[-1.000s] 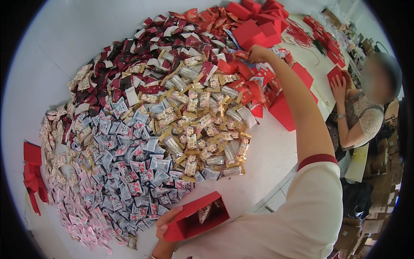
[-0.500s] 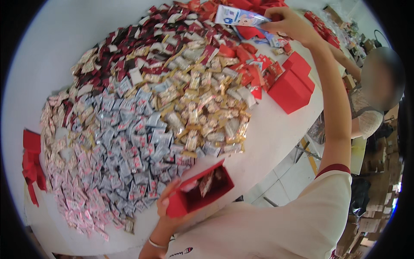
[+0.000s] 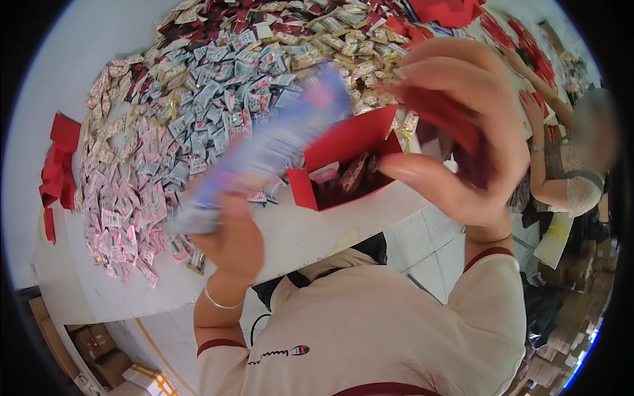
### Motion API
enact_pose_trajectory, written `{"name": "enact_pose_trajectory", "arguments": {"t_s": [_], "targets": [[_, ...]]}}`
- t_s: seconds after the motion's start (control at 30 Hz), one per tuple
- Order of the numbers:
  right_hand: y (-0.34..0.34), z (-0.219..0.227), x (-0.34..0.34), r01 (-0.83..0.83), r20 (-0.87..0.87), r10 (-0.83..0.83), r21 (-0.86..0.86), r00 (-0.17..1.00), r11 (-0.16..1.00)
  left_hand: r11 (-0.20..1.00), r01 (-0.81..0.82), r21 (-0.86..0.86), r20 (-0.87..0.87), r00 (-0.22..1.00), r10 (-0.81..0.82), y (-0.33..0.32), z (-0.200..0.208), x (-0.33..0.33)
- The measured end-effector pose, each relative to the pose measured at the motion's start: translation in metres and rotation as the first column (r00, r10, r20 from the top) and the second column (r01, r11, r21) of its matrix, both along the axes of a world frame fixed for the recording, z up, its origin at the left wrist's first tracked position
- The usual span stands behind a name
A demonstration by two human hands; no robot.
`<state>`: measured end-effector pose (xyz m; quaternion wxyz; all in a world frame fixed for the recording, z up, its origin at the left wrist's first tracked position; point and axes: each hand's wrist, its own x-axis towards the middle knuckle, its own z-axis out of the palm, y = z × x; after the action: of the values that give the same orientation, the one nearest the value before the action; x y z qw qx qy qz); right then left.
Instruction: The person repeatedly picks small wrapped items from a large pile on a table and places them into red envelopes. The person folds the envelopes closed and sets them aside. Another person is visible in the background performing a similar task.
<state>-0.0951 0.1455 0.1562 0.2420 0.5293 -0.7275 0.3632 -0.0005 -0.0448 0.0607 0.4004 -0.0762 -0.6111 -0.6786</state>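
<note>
My left hand (image 3: 231,241) is closed on one end of a long, flat blue-and-white packet (image 3: 271,148), which slants up to the right and is smeared by motion. Just right of it, an open red box (image 3: 305,190) sits on the table near the front edge, with several wrapped pieces (image 3: 354,173) inside. My right hand (image 3: 492,125) is raised at the box's right side, fingers curled around dark red wrapped packets (image 3: 452,122). How many it holds is hidden. Its thumb overlaps the box's right end in view.
Heaps of small wrapped packets cover the table (image 3: 290,247): pink (image 3: 125,218), grey-blue (image 3: 218,105), gold (image 3: 356,46) and dark red. A folded red box (image 3: 61,165) lies far left, more red boxes (image 3: 449,10) at the back. At right, another person's hand (image 3: 531,112) reaches over the table.
The blue-and-white packet has passed from my right hand to my left. My right hand has come back from the far side and now holds dark red packets. My left hand has released the box.
</note>
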Motion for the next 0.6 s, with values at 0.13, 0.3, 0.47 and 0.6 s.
{"name": "enact_pose_trajectory", "arguments": {"t_s": [0.13,0.3,0.47,0.6], "targets": [[-0.015,-0.060,0.002,-0.002,-0.342,-0.038,-0.116,0.939,0.993,0.981,0.034,0.191,-0.070,0.997,-0.021,-0.024,0.015,-0.004],[-0.017,-0.095,0.010,0.143,-0.389,-0.067,0.172,0.919,0.975,0.997,0.009,0.082,-0.031,1.000,-0.007,-0.024,0.010,0.004],[-0.014,-0.092,0.021,0.210,-0.373,-0.074,0.340,0.925,0.917,0.974,-0.165,0.157,0.025,0.986,0.164,-0.008,0.008,0.004],[-0.010,-0.087,0.022,0.241,-0.354,-0.115,0.334,0.928,0.911,0.971,-0.217,0.102,0.016,0.976,0.216,-0.013,0.000,0.007]]}}
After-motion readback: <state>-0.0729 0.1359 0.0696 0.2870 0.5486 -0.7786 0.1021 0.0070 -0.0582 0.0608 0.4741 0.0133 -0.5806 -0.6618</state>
